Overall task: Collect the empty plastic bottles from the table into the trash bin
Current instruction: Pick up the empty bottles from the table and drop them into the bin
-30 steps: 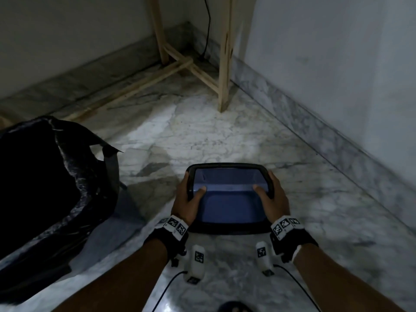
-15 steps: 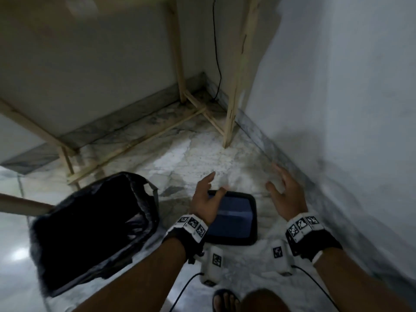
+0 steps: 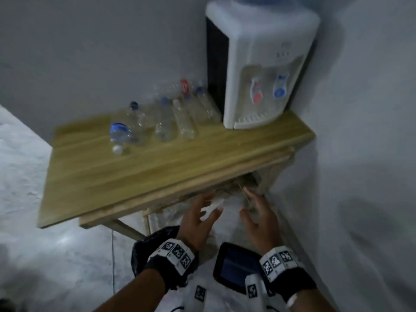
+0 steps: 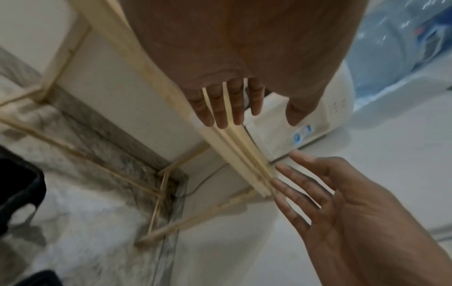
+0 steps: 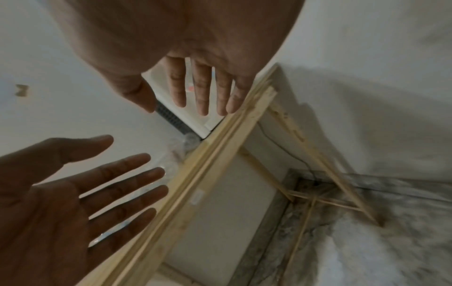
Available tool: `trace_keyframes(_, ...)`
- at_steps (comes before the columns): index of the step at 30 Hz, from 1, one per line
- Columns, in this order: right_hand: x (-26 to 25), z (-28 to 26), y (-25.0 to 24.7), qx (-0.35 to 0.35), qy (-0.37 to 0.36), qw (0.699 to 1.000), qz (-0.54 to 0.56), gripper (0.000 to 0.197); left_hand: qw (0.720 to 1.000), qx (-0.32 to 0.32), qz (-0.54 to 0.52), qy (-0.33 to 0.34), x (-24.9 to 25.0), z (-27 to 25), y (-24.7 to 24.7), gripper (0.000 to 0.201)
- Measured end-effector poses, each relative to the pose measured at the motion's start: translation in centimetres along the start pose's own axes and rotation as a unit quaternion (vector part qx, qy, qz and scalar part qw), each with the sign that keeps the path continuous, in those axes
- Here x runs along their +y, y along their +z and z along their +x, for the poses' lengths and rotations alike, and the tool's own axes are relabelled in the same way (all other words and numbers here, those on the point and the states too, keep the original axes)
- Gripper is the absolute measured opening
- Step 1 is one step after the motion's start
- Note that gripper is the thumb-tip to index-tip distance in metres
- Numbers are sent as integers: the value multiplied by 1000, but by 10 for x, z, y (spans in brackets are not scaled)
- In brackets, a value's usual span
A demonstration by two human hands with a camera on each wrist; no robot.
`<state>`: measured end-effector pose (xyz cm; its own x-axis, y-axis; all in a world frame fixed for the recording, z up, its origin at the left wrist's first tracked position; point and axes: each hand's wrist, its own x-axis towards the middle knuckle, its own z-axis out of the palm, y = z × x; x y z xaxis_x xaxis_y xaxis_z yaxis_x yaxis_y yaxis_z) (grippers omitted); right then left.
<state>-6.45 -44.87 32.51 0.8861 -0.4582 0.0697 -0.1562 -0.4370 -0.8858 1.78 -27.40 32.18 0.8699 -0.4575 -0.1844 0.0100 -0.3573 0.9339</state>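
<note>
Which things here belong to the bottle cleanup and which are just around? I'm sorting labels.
Job: empty plastic bottles, wooden table, black-lined trash bin, left hand, right hand.
Around: water dispenser, tablet on the floor.

Both hands off the floor-level lid, now raised, empty, before the table.

Both forearms reached fwd, wrists banded. Left hand was empty, fingers straight & spread. Right hand was empty too, palm facing left, fingers loosely spread.
</note>
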Motion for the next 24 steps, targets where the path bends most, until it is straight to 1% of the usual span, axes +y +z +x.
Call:
trace_keyframes(3, -54, 25, 16, -41, -14, 999, -1, 49, 999, 50, 16, 1, 23, -5, -67, 50)
trace_keyframes(5, -84, 41, 33, -63, -26, 998, -1, 49, 996, 88, 18, 0, 26, -10, -109, 49)
trace_keyframes(8, -119, 69, 70, -82, -64, 994, -19, 48, 990, 142, 24, -9, 23, -8, -167, 53)
trace_keyframes(11, -144, 98, 112, -100, -85, 990, -42, 49, 984, 171, 49, -30, 9, 10, -216, 44)
trace_keyframes(15, -164, 141, 176, -100, -87, 988, -73, 51, 978, 182, 86, -48, -15, 59, -273, 48)
trace_keyframes(18, -176, 178, 223, -97, -90, 985, -112, 56, 971, 200, 122, -56, -32, 103, -303, 54)
trace_keyframes(21, -185, 218, 264, -87, -77, 982, -147, 59, 966, 215, 134, -47, -38, 150, -323, 61)
trace_keyframes(24, -189, 260, 297, -75, -66, 977, -189, 65, 967, 210, 130, -56, -38, 195, -333, 66)
